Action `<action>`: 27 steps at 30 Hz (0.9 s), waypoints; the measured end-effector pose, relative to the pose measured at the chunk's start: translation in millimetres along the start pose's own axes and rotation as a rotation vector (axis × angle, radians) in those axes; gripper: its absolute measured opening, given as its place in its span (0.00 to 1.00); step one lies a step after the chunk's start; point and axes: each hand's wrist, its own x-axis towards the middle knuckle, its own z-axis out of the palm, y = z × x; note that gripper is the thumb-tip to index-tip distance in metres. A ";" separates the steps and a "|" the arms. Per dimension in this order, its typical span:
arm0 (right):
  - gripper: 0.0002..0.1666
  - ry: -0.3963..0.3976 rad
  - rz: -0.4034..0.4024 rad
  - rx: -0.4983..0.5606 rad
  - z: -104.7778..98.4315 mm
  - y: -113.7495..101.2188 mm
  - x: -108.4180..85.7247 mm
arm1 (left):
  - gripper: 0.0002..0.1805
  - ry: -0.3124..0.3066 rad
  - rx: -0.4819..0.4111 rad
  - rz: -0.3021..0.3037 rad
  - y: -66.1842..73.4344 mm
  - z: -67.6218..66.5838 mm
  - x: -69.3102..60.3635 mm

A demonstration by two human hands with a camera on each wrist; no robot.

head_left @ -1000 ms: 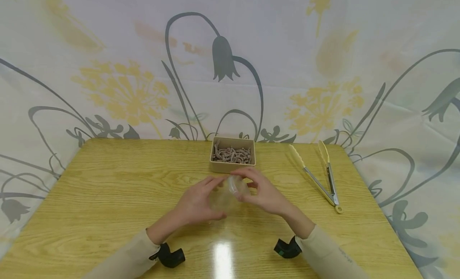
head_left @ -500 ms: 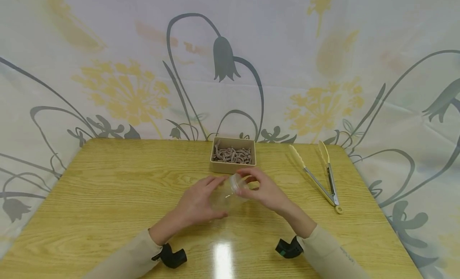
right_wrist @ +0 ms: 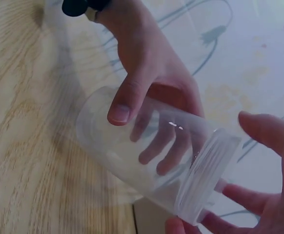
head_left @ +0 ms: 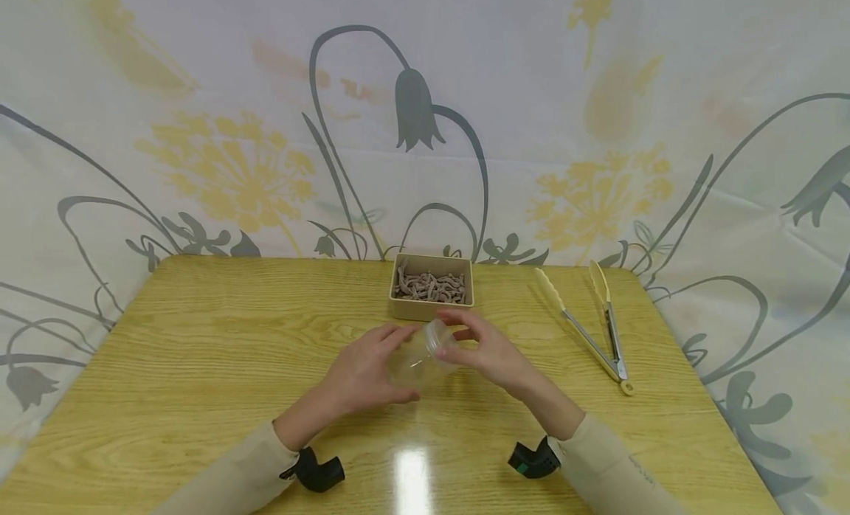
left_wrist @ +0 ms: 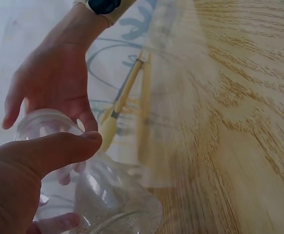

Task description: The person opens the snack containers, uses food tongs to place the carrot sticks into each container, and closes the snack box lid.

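Jar [right_wrist: 152, 151] is up in the hands, tilted, just this side of the box [head_left: 432, 310] on the table [head_left: 232, 338]. Left hand [head_left: 365, 371] is wrapped round the jar's body; right hand [head_left: 488, 356] is spread loosely at the ridged neck [right_wrist: 208, 178], fingertips at the rim, thumb clear of it. Can't tell if a lid is on.

Progress: looks early. Jar is picked up but seems to hold nothing. Box is well stocked with brown strips [head_left: 432, 288]; tongs [head_left: 614, 341] lie spread at the right, unused. If the strips belong in the jar, the whole transfer is left.
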 end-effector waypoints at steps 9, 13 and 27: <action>0.39 -0.070 -0.081 0.102 -2.2 0.9 -1.0 | 0.56 -0.033 -0.002 0.023 -0.5 -3.1 -1.5; 0.39 -0.107 -0.163 0.127 -5.5 3.1 -1.2 | 0.55 -0.050 -0.040 0.023 -2.7 -4.4 -2.7; 0.39 -0.002 -0.075 0.118 -24.4 27.4 -8.1 | 0.53 0.023 -0.263 -0.069 -13.9 -5.9 -5.4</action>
